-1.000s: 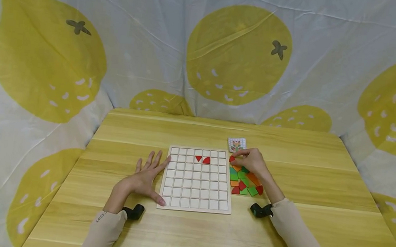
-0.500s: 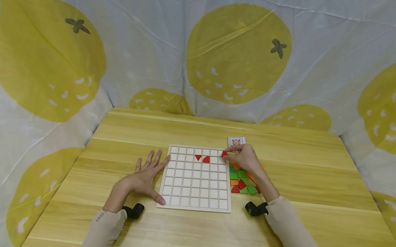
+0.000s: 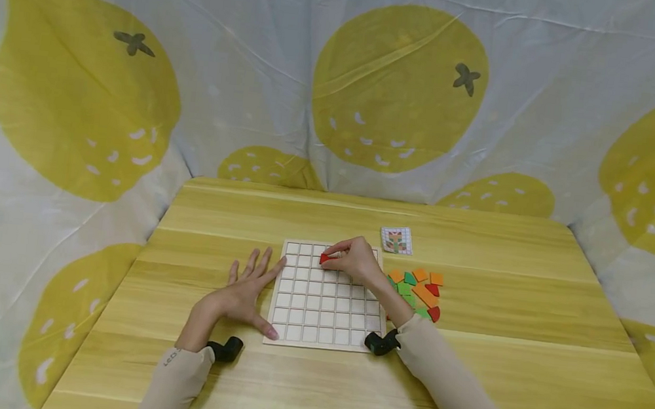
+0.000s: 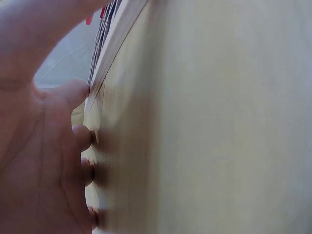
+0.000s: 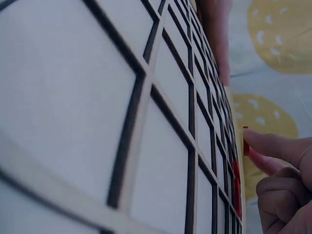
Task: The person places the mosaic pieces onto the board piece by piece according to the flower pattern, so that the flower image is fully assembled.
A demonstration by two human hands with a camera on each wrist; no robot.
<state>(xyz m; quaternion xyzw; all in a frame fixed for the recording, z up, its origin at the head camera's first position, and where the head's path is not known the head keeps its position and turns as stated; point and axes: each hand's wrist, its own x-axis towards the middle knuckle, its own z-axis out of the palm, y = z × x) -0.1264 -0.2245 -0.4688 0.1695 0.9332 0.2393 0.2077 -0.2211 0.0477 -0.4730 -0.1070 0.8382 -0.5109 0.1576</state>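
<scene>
A makeshift recording corner: lemon-print sheet [image 3: 337, 100] hung around a wooden table [image 3: 464, 389].

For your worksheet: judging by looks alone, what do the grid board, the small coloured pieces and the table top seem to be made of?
Grid board: probably pale, unpainted wood or plywood, matt, with thin raised dividers.
Red piece pinched by the right hand, and the loose pieces: likely wood, painted in flat colours.
Table: yellow wood-grain surface, slightly glossy; solid wood or laminate cannot be told.

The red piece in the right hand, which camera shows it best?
The head view: the red piece sits pinched at the right hand's fingertips over the grid board. The right wrist view shows only a red sliver at a fingertip; the left wrist view shows blurred red specks, unclear.
</scene>
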